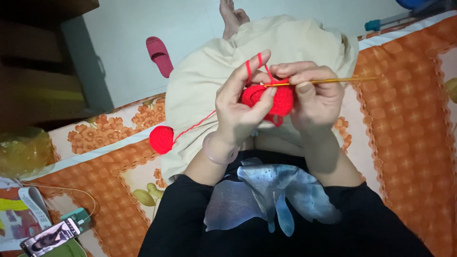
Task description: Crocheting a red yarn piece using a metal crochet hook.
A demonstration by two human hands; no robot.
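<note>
Over the lap, the left hand (240,102) pinches a red crochet piece (269,99), red yarn (248,70) wrapped over its fingers (252,66). Right hand (314,97) fingers are closed around a golden crochet hook (333,80). A red yarn ball (162,139) lies on the bed (404,109).

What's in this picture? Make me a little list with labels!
left hand: the left hand grips the red crochet piece, with yarn looped over its raised finger
right hand: the right hand holds the golden crochet hook, its tip in the crochet piece
yarn: a red yarn ball lies on the orange flowered bedsheet, strand running up to the left hand
nearby: a phone at lower left; a pink slipper on the floor
</note>
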